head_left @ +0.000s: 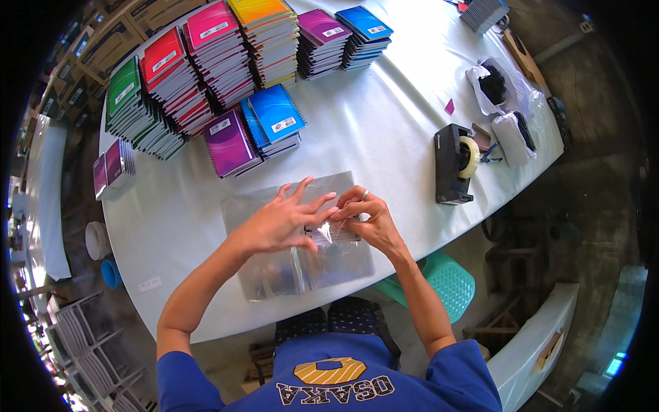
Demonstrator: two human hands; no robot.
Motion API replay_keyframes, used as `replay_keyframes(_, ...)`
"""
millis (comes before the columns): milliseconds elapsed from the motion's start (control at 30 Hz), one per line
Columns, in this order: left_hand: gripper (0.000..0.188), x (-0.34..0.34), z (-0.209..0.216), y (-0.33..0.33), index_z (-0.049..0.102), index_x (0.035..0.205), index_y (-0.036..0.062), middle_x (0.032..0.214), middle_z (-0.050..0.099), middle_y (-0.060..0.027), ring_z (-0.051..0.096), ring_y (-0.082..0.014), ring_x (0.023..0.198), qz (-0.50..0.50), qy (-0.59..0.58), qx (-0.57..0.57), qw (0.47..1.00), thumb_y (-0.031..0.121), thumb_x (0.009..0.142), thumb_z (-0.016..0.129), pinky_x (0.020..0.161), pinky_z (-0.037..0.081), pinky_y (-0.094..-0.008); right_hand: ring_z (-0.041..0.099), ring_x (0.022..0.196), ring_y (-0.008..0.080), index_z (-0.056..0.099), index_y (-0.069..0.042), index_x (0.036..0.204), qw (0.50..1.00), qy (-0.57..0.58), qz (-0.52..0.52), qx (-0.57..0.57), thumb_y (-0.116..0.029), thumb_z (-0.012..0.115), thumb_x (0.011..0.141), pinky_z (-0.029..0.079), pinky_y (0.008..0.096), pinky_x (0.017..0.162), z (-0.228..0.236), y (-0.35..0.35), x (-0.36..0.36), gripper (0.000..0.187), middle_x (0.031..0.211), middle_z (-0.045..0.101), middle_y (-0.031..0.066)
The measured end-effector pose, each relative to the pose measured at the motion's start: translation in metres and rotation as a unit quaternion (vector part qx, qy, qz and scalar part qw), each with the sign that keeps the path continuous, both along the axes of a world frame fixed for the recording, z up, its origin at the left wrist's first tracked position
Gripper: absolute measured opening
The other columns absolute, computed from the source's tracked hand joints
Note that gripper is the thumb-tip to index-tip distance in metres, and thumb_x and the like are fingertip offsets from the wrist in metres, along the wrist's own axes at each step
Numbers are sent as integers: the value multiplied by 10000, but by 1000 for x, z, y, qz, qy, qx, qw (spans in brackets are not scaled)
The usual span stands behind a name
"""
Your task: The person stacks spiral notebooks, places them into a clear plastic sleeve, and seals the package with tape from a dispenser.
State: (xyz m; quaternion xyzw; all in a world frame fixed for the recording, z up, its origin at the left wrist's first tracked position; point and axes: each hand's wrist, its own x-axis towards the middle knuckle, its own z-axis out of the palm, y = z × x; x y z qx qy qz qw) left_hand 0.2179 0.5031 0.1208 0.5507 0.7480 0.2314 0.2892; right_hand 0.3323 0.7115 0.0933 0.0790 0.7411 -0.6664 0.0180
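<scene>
My left hand (281, 224) hovers palm down with its fingers spread, the tips of some fingers close to the right hand. My right hand (371, 221) is closed in a pinch, thumb and fingertips pressed together; what they hold, if anything, is too small to make out. Below the fingertips lies a small pale, striped flat piece (349, 233), partly hidden by both hands, with a bright white pointed patch beside it. Underneath are clear plastic sheets or bags (268, 278), glossy and lying flat on the white-covered table near its front edge.
Stacks of spiral notebooks, including green (126, 93), red (163, 60) and purple (231, 143) ones, fill the far left. A black tape dispenser (449, 165) stands to the right, near open white bags (489, 82). A green plastic stool (447, 285) is below the front edge.
</scene>
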Motion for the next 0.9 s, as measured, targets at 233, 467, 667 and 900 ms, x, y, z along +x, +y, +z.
replay_keyframes(233,808,35,4,-10,447,1424,148,1538,328,32,140,-343,1469,-11,306,3,952,380,719,766,1164,104,-592,289,1400,275,569,-329,1308,847,93,224,473,-291,797,721,147,589,1147,41,9,32,631,1504,366,49)
replay_keyframes(467,754,50,5,-2,516,1374,161,1459,453,41,222,-324,1452,-11,364,19,931,317,689,791,1169,99,-586,579,1053,291,743,-25,878,786,30,-412,461,-164,723,802,476,413,867,-9,223,71,160,1050,615,153)
replay_keyframes(667,766,55,8,-3,505,1387,156,1465,447,46,217,-315,1455,32,327,-5,945,234,683,797,1172,114,-584,600,1001,187,715,-69,934,923,-262,-275,61,-327,748,828,443,485,895,-20,271,83,281,961,677,44)
replay_keyframes(900,786,57,8,-4,496,1397,175,1473,439,53,209,-315,1458,31,340,-10,940,235,677,805,1171,117,-584,444,1290,230,685,17,966,909,91,-309,-264,-177,701,880,391,446,1024,-63,243,125,213,1449,438,143)
